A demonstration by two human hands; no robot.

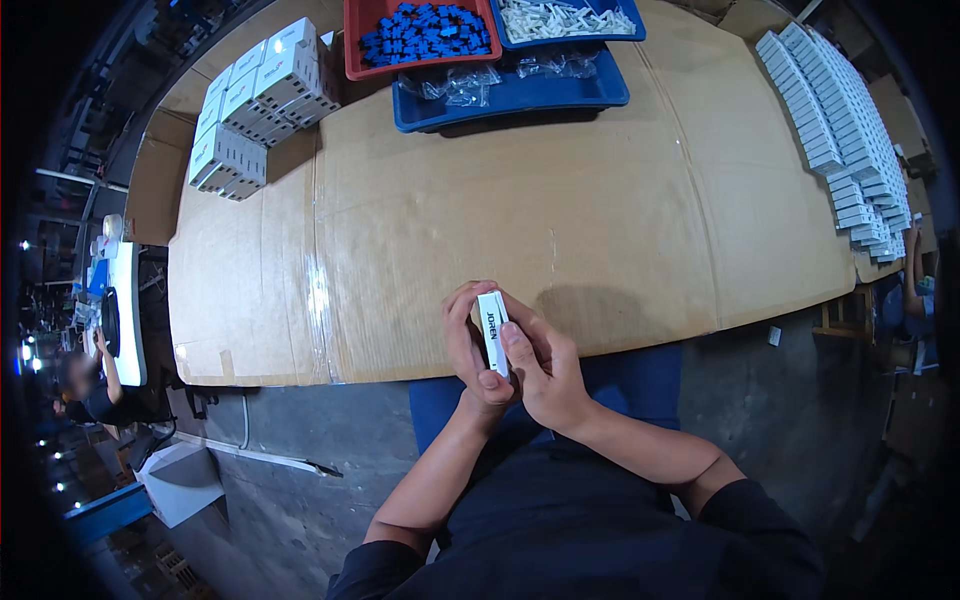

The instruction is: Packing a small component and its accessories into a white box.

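Observation:
Between my two hands is a small, narrow white box (494,345) with dark print on the side that faces up. My left hand (464,335) wraps round its left side, with the thumb near its lower end. From the right, my right hand (548,370) closes on it, the thumb lying across its upper face. Both hands are just above the near edge of the cardboard-covered table (480,220). The fingers under the box are partly hidden.
A red bin (350,45) of blue plastic pieces and a blue bin (640,25) of white pieces stand at the back, above a blue tray (520,112) with clear bags. White boxes (265,85) are stacked back left; rows of slim white boxes (835,130) stand far right.

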